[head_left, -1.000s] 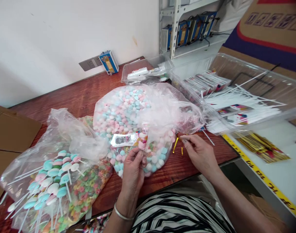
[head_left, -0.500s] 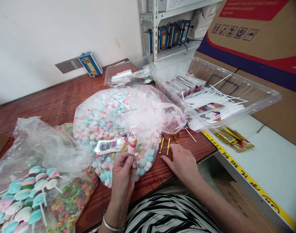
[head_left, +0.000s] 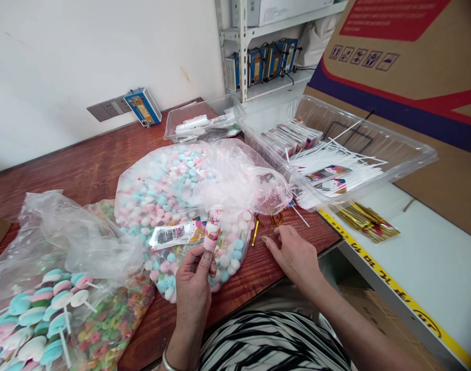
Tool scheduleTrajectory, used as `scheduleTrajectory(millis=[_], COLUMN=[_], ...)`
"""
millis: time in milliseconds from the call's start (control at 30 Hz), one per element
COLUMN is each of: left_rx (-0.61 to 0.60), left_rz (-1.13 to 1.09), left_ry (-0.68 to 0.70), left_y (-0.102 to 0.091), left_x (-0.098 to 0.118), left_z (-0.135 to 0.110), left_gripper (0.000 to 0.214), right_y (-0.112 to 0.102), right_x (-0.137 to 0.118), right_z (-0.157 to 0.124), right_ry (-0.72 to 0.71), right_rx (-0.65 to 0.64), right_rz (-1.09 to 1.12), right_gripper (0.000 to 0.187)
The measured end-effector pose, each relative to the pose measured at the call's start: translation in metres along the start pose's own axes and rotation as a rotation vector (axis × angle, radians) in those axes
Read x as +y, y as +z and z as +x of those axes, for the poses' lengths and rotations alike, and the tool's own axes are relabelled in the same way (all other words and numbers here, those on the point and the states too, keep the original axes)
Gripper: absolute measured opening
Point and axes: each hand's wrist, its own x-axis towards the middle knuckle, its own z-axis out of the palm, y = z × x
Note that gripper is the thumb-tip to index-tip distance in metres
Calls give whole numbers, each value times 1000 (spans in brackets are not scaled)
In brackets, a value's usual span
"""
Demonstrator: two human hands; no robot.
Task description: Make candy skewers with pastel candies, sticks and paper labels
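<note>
My left hand pinches the lower end of a small clear packet of pink and white marshmallows, holding it upright. My right hand rests low over the table with thumb and forefinger apart; what lies beneath its fingers is hidden. Just left of the thumb is a gold twist tie, with a few more by the bag's edge. Behind the held packet, a flat printed wrapper lies on a large clear bag of pastel marshmallows.
Marshmallow lollipops and a bag of coloured candy rings lie at left. A clear tray holds white sticks and wrappers; another clear tray stands behind. Gold twist ties lie bundled at right. A large carton stands at back right.
My right hand has moved slightly forward, and one of the two gold ties beside it no longer shows. The packet in my left hand has turned a little, showing its printed front.
</note>
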Motion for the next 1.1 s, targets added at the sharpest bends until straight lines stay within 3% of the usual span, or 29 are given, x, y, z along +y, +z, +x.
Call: scheduleTrajectory(millis=[133,267,333,433,533,667,800,933,1033,1100], left_rx=[-14,-6,2,-14,-78,-155,-109,-135,-167,-143], left_rz=[109,387,519,635,764,1008,1092,1089,1055,956], left_ry=[64,188,266,414,552,704,813,887,837,751], left_y=[-7,-17,-17,-11,-5,-4,-7,-9,-8,-7], left_x=[-3,3,8,11,8,2,-3,-7,-5,-3], left_z=[-2,-4,-3,-1,-1,-3,-6,-4,-4,-5], left_gripper=[19,14,11,10,19,25,16,27,31,27], right_y=[8,8,-1,-21,-32,-24,-11,-8,-7,-7], right_x=[-5,1,0,-14,-42,-73,-80,-79,-80,-81], right_z=[12,11,3,-15,-28,-30,-22,-18,-17,-17], right_ry=[-16,-41,-83,-233,-372,-202,16,92,94,55], right_rx=[-10,-7,24,54,-137,-441,-594,-647,-643,-575], right_rz=[-53,-6,136,574,904,1241,1432,1449,1455,1431], right_gripper=[16,17,15,13,15,21,26,30,27,22])
